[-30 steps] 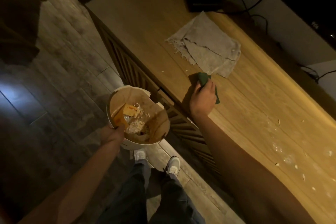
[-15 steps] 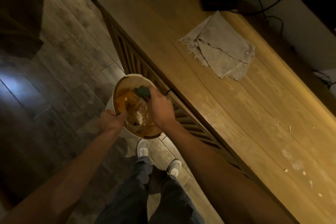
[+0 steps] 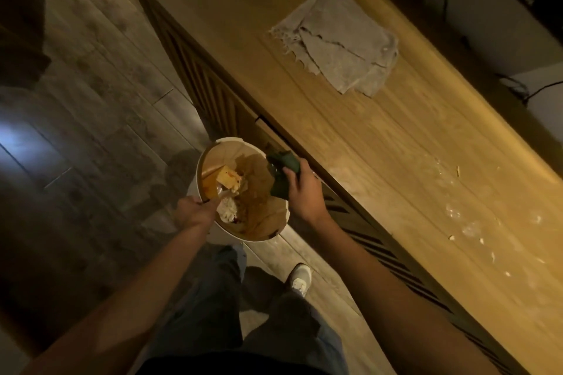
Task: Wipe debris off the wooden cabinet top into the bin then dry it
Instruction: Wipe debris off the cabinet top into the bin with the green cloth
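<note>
From the head camera, the person stands beside the long wooden cabinet top and holds a round white bin lined with brown paper just off its front edge. The left hand is closed around the bin's near rim, with the thumb hooked inside. The right hand is clamped on a crumpled dark green wiping cloth, which hangs over the bin's mouth on the cabinet side. Food scraps already lie inside the bin.

The step in hand appears to be emptying what the cloth carries. It goes well if the cloth is kept fully inside the rim while it is shaken or loosened, so that nothing drops on the wooden floor. The bin should sit tight against the cabinet edge and slightly below it, so swept bits fall in.

Pale crumbs and smears remain at the near right of the top, so more sweeping towards the bin looks necessary. A frayed grey cloth lies flat farther along, probably meant for drying.
</note>
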